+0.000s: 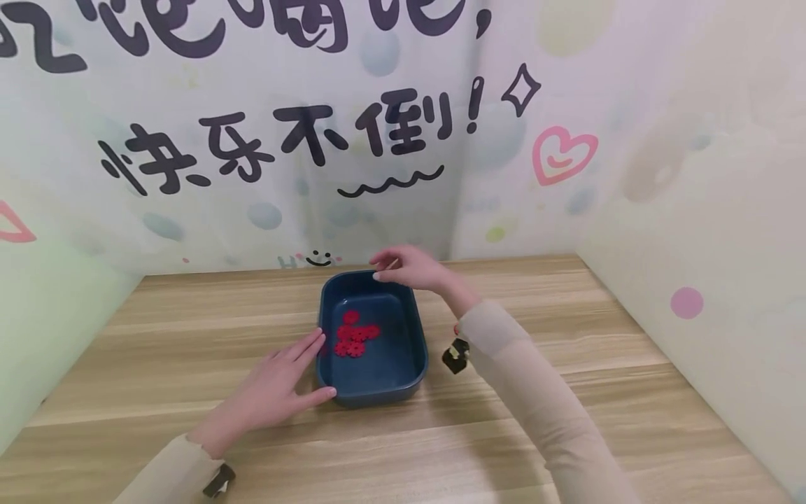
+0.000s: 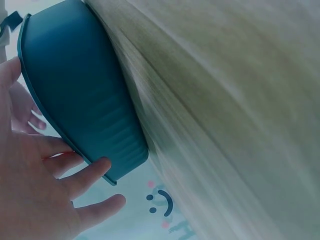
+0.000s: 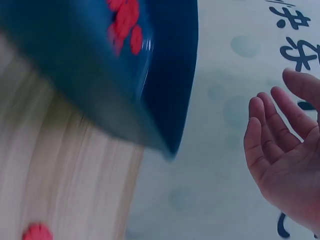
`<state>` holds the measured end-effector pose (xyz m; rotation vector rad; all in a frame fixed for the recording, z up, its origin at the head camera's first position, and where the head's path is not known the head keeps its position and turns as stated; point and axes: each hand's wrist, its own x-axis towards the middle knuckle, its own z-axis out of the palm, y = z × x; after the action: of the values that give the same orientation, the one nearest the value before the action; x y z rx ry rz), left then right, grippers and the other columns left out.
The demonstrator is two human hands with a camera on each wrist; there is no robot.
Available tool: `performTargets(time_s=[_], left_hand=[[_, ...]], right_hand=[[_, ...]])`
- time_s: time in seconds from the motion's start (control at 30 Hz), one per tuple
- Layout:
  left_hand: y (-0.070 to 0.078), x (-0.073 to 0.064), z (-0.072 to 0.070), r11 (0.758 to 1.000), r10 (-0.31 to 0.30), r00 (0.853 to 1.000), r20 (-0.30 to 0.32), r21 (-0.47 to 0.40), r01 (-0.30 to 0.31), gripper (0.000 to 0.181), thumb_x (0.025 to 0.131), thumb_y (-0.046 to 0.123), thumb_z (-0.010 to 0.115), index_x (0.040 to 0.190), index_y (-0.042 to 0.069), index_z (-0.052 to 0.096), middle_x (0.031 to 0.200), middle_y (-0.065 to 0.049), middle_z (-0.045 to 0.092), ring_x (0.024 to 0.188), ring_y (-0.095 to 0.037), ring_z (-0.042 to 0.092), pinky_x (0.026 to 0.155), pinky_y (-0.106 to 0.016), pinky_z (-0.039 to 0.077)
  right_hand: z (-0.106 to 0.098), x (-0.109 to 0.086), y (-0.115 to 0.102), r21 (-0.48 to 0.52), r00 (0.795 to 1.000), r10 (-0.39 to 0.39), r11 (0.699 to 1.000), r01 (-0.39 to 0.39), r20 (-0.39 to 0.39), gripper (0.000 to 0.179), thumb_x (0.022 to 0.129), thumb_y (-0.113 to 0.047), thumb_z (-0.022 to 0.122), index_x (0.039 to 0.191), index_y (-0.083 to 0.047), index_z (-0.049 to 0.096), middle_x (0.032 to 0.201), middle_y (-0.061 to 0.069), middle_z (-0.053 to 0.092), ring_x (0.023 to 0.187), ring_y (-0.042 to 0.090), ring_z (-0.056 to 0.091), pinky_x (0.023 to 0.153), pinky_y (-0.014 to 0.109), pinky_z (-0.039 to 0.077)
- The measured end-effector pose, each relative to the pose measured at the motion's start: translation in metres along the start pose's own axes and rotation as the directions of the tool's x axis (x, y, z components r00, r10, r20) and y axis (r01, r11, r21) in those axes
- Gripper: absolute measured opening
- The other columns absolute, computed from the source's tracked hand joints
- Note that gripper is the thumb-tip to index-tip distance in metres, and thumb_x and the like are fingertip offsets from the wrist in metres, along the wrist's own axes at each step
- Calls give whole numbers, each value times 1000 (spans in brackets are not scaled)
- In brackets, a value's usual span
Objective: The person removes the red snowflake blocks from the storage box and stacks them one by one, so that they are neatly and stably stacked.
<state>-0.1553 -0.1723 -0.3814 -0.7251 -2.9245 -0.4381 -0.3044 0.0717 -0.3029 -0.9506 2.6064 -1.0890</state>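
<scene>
Against relaxed left hand (image 1: 274,386), blue bin (image 1: 393,360) points lengthwise wallward, right hand (image 1: 415,269) loose, empty.

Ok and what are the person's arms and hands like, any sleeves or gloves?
The left hand and right hand are bare, no gloves. The left sleeve and right sleeve are long and pale beige. Small black pieces with lighter patches show near both cuffs.

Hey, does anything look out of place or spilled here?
Yes: a lone red piece lies on the tabletop outside the blue bin, to its right, mostly hidden by the right sleeve in the head view. It looks odd because the other visible red pieces sit inside the bin.
</scene>
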Motion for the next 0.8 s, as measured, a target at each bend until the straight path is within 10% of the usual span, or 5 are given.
performTargets(time_s=[0.53, 0.8], left_hand=[[-3, 0, 1, 1000, 13, 1000, 0, 11, -13, 82, 78, 60, 50, 136, 4, 33, 140, -10, 28, 120, -29, 36, 92, -54, 28], [-1, 0, 1, 1000, 4, 1000, 3, 8, -4, 82, 78, 60, 50, 136, 5, 34, 140, -9, 29, 120, -30, 36, 92, -54, 28]], right_hand=[[60, 35, 9, 117, 968, 215, 966, -231, 132, 32, 82, -11, 62, 111, -1, 58, 88, 5, 60, 78, 19, 54, 63, 25, 46], [69, 29, 14, 51, 868, 349, 919, -391, 354, 22, 81, -8, 61, 103, -11, 61, 93, 1, 59, 85, 18, 53, 76, 30, 45]])
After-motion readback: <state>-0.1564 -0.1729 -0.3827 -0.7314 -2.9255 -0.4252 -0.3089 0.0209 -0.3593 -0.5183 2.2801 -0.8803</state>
